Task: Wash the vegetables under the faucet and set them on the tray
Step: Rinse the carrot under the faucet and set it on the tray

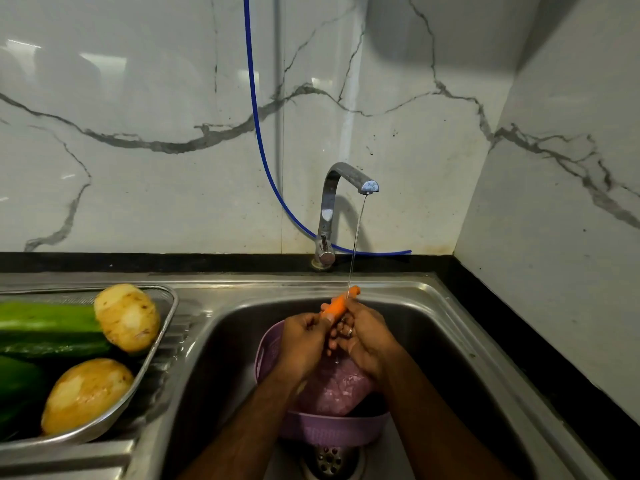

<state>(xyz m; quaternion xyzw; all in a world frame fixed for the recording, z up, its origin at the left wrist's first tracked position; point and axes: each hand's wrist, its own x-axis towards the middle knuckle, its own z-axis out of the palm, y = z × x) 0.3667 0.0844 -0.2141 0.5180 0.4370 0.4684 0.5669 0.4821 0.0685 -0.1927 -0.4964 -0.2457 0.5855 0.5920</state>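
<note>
Both of my hands wrap one slim orange carrot (341,304) just right of the frame's centre: my left hand (304,336) curls round its lower end, my right hand (363,336) closes its fingers along the shaft, and only the tip pokes out above them. A thin stream of water (356,240) drops from the curved chrome faucet (332,209) and lands on that exposed tip.

Below my hands, a lilac plastic colander (332,433) sits in the steel sink basin (450,358), over the round metal drain (329,459) at the bottom edge. A purplish bag-like lump (336,389) lies in it; I cannot tell what it is. To the right of the colander the basin floor is open up to its sloping wall; the left wall is near my left forearm.

At the left of the frame the shiny steel tray (166,323) rests on the ribbed drainboard, its right rim just beside the basin's edge. It holds two yellow potatoes (126,318) (86,396) and long green cucumbers (48,329), crowded together.

A blue hose (258,133) runs down the white marble-veined wall (138,98) and passes behind the faucet. A black counter ledge (173,262) borders the sink at the back and right. I can read no writing or brand anywhere.
</note>
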